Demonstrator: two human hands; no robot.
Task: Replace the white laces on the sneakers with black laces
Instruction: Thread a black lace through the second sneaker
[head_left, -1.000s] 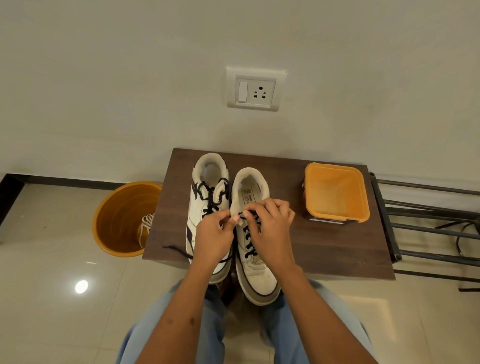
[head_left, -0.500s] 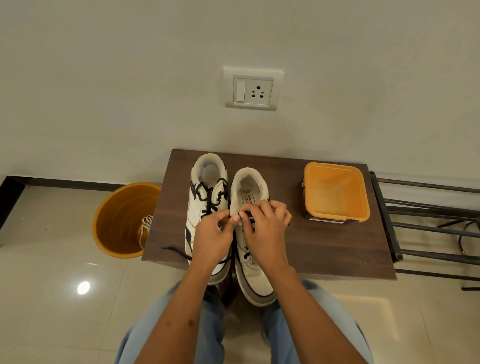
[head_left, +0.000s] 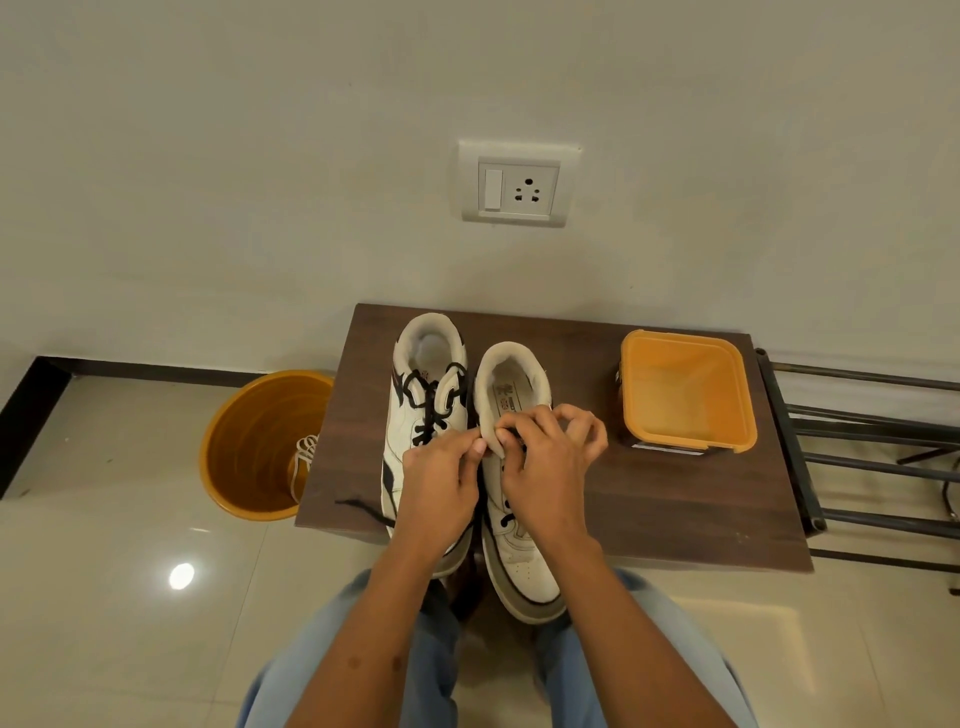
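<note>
Two white sneakers stand side by side on a dark wooden table (head_left: 649, 499), toes toward me. The left sneaker (head_left: 423, 410) carries a black lace (head_left: 431, 400), with one loose end trailing off its left side. My left hand (head_left: 441, 483) and my right hand (head_left: 545, 467) meet over the upper eyelets of the right sneaker (head_left: 511, 389). Both pinch its black lace there. The lace's lower crossings show just below my right hand; the rest is hidden by my fingers.
An orange bucket (head_left: 249, 441) on the floor left of the table holds a white lace (head_left: 304, 457). An empty orange plastic container (head_left: 685, 389) sits at the table's right. A dark metal rack (head_left: 872, 457) stands to the right. The wall with a socket lies behind.
Both hands have crept slightly up the right sneaker toward its tongue. My right hand's outer fingers have spread a little. The sneakers have stayed in place.
</note>
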